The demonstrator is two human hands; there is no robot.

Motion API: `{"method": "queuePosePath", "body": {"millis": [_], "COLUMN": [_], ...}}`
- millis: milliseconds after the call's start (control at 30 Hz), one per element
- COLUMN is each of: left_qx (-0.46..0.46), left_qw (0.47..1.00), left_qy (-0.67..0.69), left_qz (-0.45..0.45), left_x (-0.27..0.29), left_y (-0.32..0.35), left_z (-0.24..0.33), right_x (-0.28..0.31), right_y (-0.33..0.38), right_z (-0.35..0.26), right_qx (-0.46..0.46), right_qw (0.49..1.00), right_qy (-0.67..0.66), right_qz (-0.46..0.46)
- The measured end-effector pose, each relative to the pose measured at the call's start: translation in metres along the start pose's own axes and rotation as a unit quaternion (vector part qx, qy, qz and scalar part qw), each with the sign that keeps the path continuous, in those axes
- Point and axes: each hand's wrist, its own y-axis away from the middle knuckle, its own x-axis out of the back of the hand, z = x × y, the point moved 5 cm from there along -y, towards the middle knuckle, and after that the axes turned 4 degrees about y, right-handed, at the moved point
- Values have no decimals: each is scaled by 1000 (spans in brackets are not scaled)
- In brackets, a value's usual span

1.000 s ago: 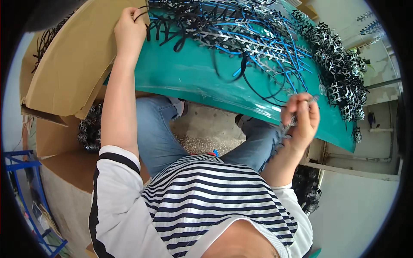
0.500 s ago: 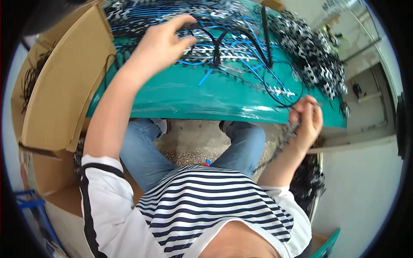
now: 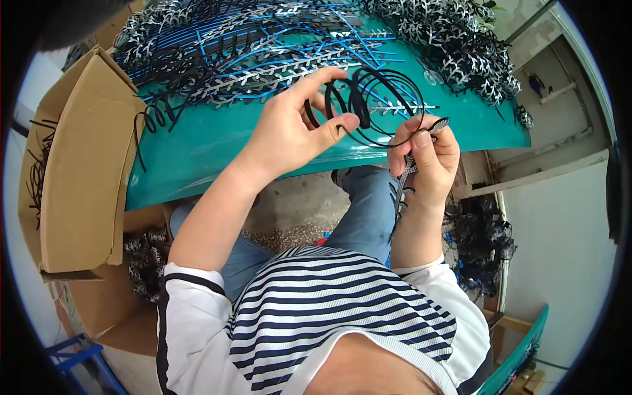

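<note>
Head view showed me the right hand (image 3: 431, 158) pinching a slender silver-and-black leafy strip (image 3: 405, 176) near the green-topped bench's (image 3: 197, 155) front edge, presumably to steady it, while the left hand (image 3: 289, 131), thumb and fingers spread, cupped thin black cord loops (image 3: 357, 102), seemingly keeping them open.

Even Light, Bowing Edges

Bright, soft light is falling over my fingers (image 3: 322, 76), and I am seeing them fairly crisply, with faint shadows lying between them. Just below them, whitish glare is streaking the glossy green tabletop (image 3: 197, 158). Lower still, the floor (image 3: 283, 204) is looking duller. Far to their right, a pale wall (image 3: 553, 217) is glowing. Well up and left of them, a dark shape (image 3: 66, 26) is blurring. All around, straight lines are bending toward a black rim.
</note>
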Motion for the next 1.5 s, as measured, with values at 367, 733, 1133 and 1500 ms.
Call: {"method": "queuePosePath", "body": {"millis": [367,733,1133,1500], "left_qx": [-254,-311,-448,-237], "left_qw": [937,865,720,902], "left_qy": [-224,-366,-503,-360], "left_qz": [84,147,-166,14], "left_x": [-13,-21,43,91], "left_y": [12,12,84,48], "left_z": [26,20,-13,14], "right_x": [-2,10,121,78], "right_y": [0,6,5,18], "right_z": [5,6,5,3], "right_qx": [14,5,-86,-105], "right_qw": [998,988,936,982], "right_qy": [-62,-144,-283,-59], "right_qz": [15,48,192,143]}}
